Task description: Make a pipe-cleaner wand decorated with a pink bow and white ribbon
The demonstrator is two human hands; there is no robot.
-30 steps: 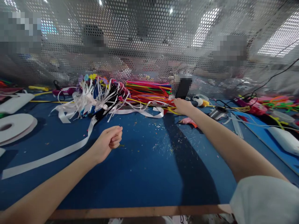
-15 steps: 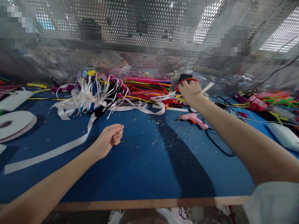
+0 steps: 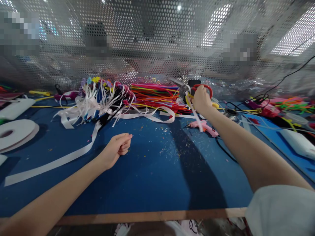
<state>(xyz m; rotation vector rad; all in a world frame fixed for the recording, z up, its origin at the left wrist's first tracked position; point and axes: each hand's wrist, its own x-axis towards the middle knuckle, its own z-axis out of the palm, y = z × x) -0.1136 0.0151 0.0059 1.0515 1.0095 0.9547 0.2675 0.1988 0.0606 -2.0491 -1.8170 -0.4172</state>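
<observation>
Red-handled scissors point(image 3: 209, 90) are in my right hand point(image 3: 202, 100), lifted at the back of the table with the blades pointing left. A strip of white ribbon point(image 3: 194, 111) hangs beside the scissors, over the pink glue gun point(image 3: 205, 127). My left hand point(image 3: 118, 149) is closed above the blue table; whether its fingers hold anything is too small to tell. Behind it lies a bundle with white ribbons and small flowers point(image 3: 94, 98). One long white ribbon point(image 3: 56, 162) runs from it toward the front left.
Colourful pipe cleaners point(image 3: 155, 95) are stacked at the back middle. A white ribbon roll point(image 3: 17, 132) lies at the left. On the right are a white block point(image 3: 297, 142), a blue board point(image 3: 273, 131) and cables. A perforated metal screen point(image 3: 157, 42) stands behind.
My right hand has raised the scissors, and their blades now show, pointing left. The ribbon strip beside them now hangs down. My left hand has barely moved.
</observation>
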